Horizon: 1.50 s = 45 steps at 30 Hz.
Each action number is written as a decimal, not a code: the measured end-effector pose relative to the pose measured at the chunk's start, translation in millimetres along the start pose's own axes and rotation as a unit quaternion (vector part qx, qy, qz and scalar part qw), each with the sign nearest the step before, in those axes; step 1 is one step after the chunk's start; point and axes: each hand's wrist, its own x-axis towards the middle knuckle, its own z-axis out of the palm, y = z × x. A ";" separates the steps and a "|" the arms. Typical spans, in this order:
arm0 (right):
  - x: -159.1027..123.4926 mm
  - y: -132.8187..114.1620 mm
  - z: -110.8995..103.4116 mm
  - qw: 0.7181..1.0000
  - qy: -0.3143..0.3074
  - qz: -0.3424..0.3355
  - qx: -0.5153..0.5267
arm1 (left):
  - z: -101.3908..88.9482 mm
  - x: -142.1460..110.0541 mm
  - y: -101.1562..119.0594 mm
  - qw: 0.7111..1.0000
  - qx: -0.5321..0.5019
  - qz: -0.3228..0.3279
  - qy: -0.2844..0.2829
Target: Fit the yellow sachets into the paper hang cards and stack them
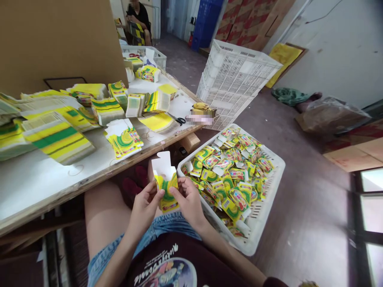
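Observation:
Between my two hands, above my lap, is a small yellow-and-green printed carton (166, 184) with its white top flaps standing up. My left hand (147, 200) pinches the carton's left side, thumb on the front. On its right side, my right hand (188, 198) grips with the thumb pressed against the front panel. A small stack of flat cartons (125, 139) lies near the table edge, just ahead of my hands. To the right, a white plastic crate (271, 207) holds many similar cartons, some with white flaps sticking out.
The white table (38, 181) carries bundles of yellow-green printed card (58, 137), scissors (180, 120) and bananas (202, 107). Stacked white crates (236, 75) stand behind the filled crate. A large cardboard box (60, 40) rises at the left. Another person (140, 20) sits at the back.

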 end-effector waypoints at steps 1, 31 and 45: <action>0.0 -0.7 -2.0 1.000 -0.015 -0.007 0.011 | 0.1 -0.2 1.0 1.000 -0.005 -0.001 -0.007; 19.8 -32.7 -38.5 0.965 -0.199 -0.103 -0.137 | 2.6 -15.5 15.9 0.990 -0.061 -0.008 -0.125; 23.9 -44.6 -47.5 0.961 -0.242 0.025 -0.130 | 5.0 -13.0 6.3 0.986 0.133 0.067 -0.071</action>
